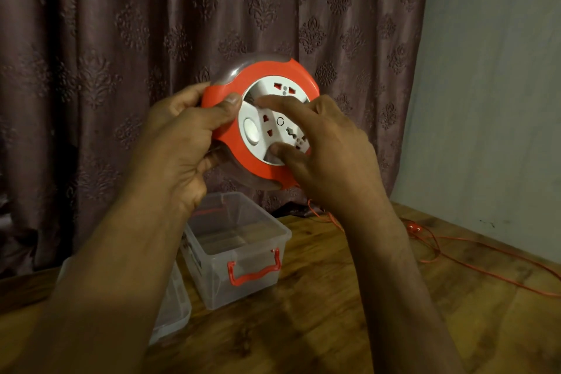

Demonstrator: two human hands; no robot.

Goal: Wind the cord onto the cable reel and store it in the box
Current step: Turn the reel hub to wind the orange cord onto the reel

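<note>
I hold a round cable reel up in front of the curtain; it has an orange rim, a clear casing and a white socket face. My left hand grips its left edge, thumb on the orange rim. My right hand lies on the white face, with a finger and the thumb pressed on the centre disc. A thin orange cord trails from under the reel across the wooden floor to the right, its plug near the wall. A clear plastic box with an orange handle stands open below the reel.
The box's clear lid lies left of it, partly under my left arm. A dark patterned curtain hangs behind, and a pale wall closes the right side. Loose cord loops cover the wooden floor at right.
</note>
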